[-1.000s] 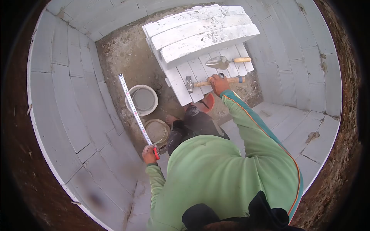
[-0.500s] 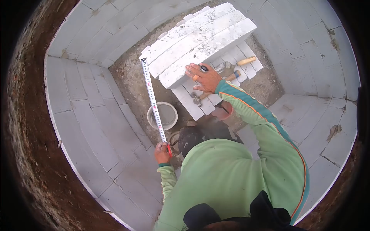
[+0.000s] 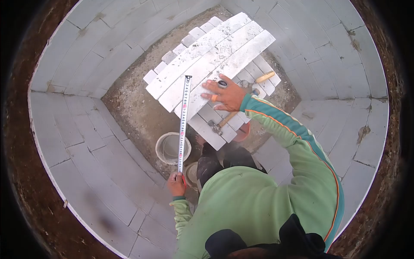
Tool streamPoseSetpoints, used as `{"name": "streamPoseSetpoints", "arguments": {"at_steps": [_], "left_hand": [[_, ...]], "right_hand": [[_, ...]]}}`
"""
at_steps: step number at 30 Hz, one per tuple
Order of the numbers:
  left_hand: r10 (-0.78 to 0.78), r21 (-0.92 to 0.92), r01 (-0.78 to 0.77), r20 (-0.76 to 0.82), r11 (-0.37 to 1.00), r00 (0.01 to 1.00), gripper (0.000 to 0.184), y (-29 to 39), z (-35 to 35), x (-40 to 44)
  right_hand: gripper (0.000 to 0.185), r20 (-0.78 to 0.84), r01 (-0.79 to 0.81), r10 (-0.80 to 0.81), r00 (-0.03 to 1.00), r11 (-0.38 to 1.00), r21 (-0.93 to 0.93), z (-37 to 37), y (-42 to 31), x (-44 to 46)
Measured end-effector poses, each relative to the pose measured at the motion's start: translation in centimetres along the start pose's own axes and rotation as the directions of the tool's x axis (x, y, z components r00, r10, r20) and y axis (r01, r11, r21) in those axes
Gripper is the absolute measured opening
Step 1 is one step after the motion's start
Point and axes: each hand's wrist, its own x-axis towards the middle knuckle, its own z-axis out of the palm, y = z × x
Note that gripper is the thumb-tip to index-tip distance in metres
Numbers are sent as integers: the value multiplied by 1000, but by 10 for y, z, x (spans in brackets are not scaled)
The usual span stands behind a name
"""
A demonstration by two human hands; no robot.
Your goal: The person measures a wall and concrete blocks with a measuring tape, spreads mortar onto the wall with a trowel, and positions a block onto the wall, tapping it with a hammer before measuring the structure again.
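Note:
My left hand [image 3: 177,184] is closed around a tape measure, whose red case [image 3: 184,180] shows only in part. Its white blade [image 3: 183,121] runs out away from me, past a bucket, and its hooked end is over the top of the long white blocks [image 3: 211,56]. Whether the blade touches them I cannot tell. My right hand [image 3: 227,96] lies on the near edge of these blocks with its fingers spread. Beside it, a hammer [image 3: 221,124] with a wooden handle and a wooden-handled trowel [image 3: 263,77] rest on the lower row of blocks.
Grey block walls [image 3: 99,146] enclose me on all sides, with brown soil [image 3: 19,172] beyond their top edge. A round bucket [image 3: 159,149] stands on the rough floor [image 3: 125,90]. Part of a reddish container [image 3: 243,131] shows near my knees.
The tape's hooked end has moved right, from the stack's left corner to over the block tops. My right hand stays on the blocks. The whole view has shifted somewhat.

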Motion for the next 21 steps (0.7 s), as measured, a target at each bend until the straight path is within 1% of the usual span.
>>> {"name": "streamPoseSetpoints", "arguments": {"at_steps": [1,3,4,5,6,7,9,10,11,12,13,15,17,18,21], "left_hand": [[10,21,-10,16,1000,1000,22,7,-5,9],[19,80,-23,45,996,999,20,25,-23,27],[46,162,-54,51,985,998,20,32,-31,33],[73,206,-86,72,975,995,20,38,-41,38],[103,242,-122,91,963,990,20,44,-48,46],[134,271,-159,106,950,985,20,51,-51,57],[89,220,-116,129,969,988,20,62,-55,83],[116,247,-159,179,956,977,19,71,-57,99],[133,272,-192,223,943,966,19,81,-58,116],[99,330,-182,253,926,962,22,86,-57,133],[96,384,-213,301,899,949,25,93,-58,150],[39,406,-207,384,890,922,24,103,-58,175],[56,346,-236,457,908,888,24,111,-58,188],[53,364,-243,462,899,885,23,114,-58,191],[42,399,-275,503,875,863,22,121,-55,200]], "right_hand": [[64,47,168,-171,984,984,62,2,-11,3],[65,52,-32,32,998,999,-1,8,31,-3],[64,18,-233,237,971,964,-125,0,67,-12],[62,-56,-460,468,882,828,-320,7,112,-29],[61,-88,-699,741,665,577,-423,-7,140,-35],[59,-67,-775,893,445,346,-529,-22,166,-43],[59,-249,-799,791,559,433,-418,-26,201,-71],[60,-207,-772,745,634,593,-229,-33,187,-61],[62,-168,-695,683,711,719,-19,-50,152,-47],[64,-136,-580,610,780,788,207,-57,121,-39],[71,-131,-464,477,869,878,117,-45,106,-36],[65,-107,-340,343,933,939,41,-25,79,-32],[57,-176,-337,360,916,930,148,-1,76,-35],[54,-212,-343,382,899,918,200,5,73,-33],[42,-229,-360,376,898,926,109,9,74,-32]]}}
